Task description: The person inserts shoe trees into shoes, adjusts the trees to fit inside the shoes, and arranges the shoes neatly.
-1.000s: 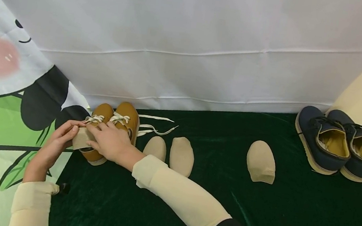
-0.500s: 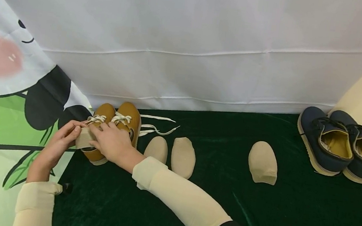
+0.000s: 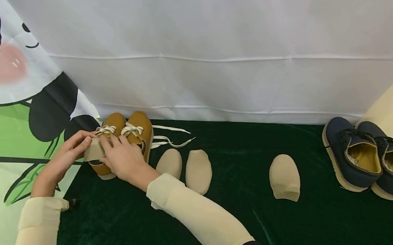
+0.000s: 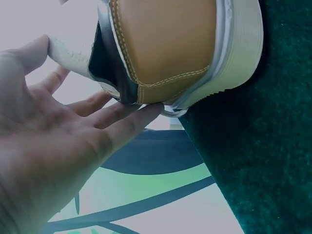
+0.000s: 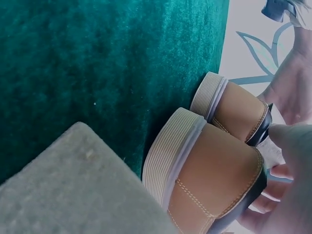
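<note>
A beige molded shoe insert point(image 3: 94, 150) stands partly in the opening of the left tan shoe point(image 3: 114, 119). My left hand point(image 3: 63, 158) pinches its left edge with the thumb; in the left wrist view the other fingers point(image 4: 129, 124) lie against the shoe's side. From the right, my right hand point(image 3: 126, 161) grips the insert, thumb on its near face and fingers over the top. The right tan shoe point(image 3: 142, 123) stands alongside, partly covered by my right fingers. Both shoes have white laces tied in front. The insert's lower end is hidden inside the shoe.
Two beige inserts point(image 3: 199, 172) lie right of the tan shoes, one partly behind my right sleeve; another insert point(image 3: 285, 177) lies farther right. Loose white laces point(image 3: 172, 128) are behind them. Navy shoes point(image 3: 354, 156) stand at the right on green cloth point(image 3: 237, 151), near a white curtain.
The head view has shifted slightly. My right hand has moved a little along the insert; both hands stay on it, and the insert keeps about the same place at the shoe opening.
</note>
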`<state>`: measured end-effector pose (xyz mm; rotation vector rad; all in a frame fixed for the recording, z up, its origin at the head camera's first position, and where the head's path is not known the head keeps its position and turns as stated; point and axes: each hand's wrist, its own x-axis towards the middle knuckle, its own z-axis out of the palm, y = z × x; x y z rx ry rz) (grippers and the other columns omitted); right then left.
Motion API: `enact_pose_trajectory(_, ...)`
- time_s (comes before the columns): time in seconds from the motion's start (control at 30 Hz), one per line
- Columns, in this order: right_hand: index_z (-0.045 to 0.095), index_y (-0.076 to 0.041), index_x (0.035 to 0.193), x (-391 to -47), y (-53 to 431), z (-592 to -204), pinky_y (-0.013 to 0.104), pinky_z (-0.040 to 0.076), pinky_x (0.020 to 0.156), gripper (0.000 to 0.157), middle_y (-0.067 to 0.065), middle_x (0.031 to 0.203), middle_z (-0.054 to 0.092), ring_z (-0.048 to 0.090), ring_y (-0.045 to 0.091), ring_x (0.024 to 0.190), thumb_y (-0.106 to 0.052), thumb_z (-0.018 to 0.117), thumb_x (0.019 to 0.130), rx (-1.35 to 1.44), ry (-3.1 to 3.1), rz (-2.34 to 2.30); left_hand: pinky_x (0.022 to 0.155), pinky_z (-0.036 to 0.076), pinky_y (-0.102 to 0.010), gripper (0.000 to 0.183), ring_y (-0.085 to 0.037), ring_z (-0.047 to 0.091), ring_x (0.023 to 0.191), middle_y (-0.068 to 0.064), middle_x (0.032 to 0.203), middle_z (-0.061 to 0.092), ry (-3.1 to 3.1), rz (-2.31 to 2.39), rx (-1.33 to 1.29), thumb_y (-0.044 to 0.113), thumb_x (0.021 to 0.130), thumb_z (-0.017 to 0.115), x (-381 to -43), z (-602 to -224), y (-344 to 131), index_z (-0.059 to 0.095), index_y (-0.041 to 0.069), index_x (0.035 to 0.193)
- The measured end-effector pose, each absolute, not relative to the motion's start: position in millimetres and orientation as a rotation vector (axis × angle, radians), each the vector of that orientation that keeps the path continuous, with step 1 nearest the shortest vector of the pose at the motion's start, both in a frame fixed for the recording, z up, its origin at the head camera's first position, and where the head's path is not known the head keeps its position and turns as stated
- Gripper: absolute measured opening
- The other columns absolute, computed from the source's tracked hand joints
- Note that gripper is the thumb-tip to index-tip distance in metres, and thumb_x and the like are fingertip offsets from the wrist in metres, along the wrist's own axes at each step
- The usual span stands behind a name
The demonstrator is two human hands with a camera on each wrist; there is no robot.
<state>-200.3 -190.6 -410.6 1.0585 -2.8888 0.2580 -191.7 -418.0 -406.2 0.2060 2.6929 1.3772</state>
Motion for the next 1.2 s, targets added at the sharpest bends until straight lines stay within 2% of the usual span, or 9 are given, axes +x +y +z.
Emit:
enact_pose_trajectory(0.13,0.025,-0.027,0.166,-196.6,-188.4,-412.1,0.029,0.056,0.097,0.067,-0.007,0.163,0.042,0.043,0.012,0.147,-0.057,0.042,0.108,1.089,-2.875,0.263,0.082,0.046,-0.013,0.036,0.003,0.049,0.110,0.026,0.131,0.045,2.703,1.322,0.212,0.031,0.114,0.040,-189.2,-405.6,-419.1,0.047,0.011,0.143)
enact_pose_trajectory(0.33,0.023,-0.023,0.167,-190.7,-181.9,-415.5,0.025,0.057,0.095,0.069,-0.006,0.164,0.042,0.041,0.012,0.149,-0.054,0.044,0.108,1.140,-2.795,0.233,0.084,0.043,-0.011,0.038,0.007,0.044,0.117,0.002,0.152,0.041,2.726,1.319,0.255,0.028,0.114,0.042,-188.4,-409.2,-420.6,0.044,0.008,0.145)
enact_pose_trajectory(0.43,0.024,-0.022,0.167,-186.6,-178.8,-417.1,0.025,0.057,0.094,0.068,-0.004,0.164,0.043,0.042,0.013,0.149,-0.052,0.044,0.109,1.163,-2.756,0.203,0.084,0.042,-0.009,0.038,0.009,0.044,0.117,-0.003,0.154,0.039,2.732,1.326,0.261,0.029,0.113,0.042,-189.2,-411.2,-420.8,0.044,0.008,0.145)
enact_pose_trajectory(0.6,0.027,-0.021,0.165,-180.6,-175.4,-419.8,0.025,0.057,0.095,0.065,-0.002,0.161,0.046,0.047,0.015,0.146,-0.052,0.042,0.109,1.197,-2.712,0.172,0.084,0.042,-0.008,0.038,0.012,0.044,0.117,0.004,0.152,0.042,2.735,1.340,0.262,0.029,0.113,0.042,-189.8,-412.6,-420.5,0.044,0.009,0.146)
enact_pose_trajectory(0.83,0.038,-0.030,0.159,-176.1,-173.7,-424.5,0.027,0.057,0.093,0.053,-0.001,0.153,0.050,0.053,0.014,0.136,-0.049,0.043,0.110,1.272,-2.644,0.122,0.083,0.044,-0.007,0.035,0.015,0.046,0.116,0.020,0.141,0.045,2.754,1.366,0.284,0.027,0.113,0.044,-192.4,-413.9,-420.9,0.047,0.012,0.144)
enact_pose_trajectory(1.0,0.036,-0.034,0.161,-175.9,-173.7,-427.1,0.029,0.055,0.096,0.055,0.000,0.158,0.045,0.049,0.015,0.140,-0.051,0.043,0.110,1.279,-2.654,0.069,0.083,0.045,-0.008,0.035,0.013,0.050,0.112,0.025,0.132,0.046,2.755,1.359,0.281,0.027,0.113,0.044,-191.8,-414.4,-420.2,0.047,0.014,0.145)
enact_pose_trajectory(1.2,0.033,-0.036,0.162,-176.8,-172.8,-431.2,0.031,0.052,0.104,0.055,-0.001,0.163,0.040,0.044,0.015,0.145,-0.051,0.042,0.110,1.280,-2.686,0.079,0.083,0.045,-0.008,0.040,0.013,0.050,0.112,0.023,0.133,0.045,2.776,1.324,0.287,0.028,0.113,0.043,-192.0,-414.8,-417.0,0.044,0.009,0.147)
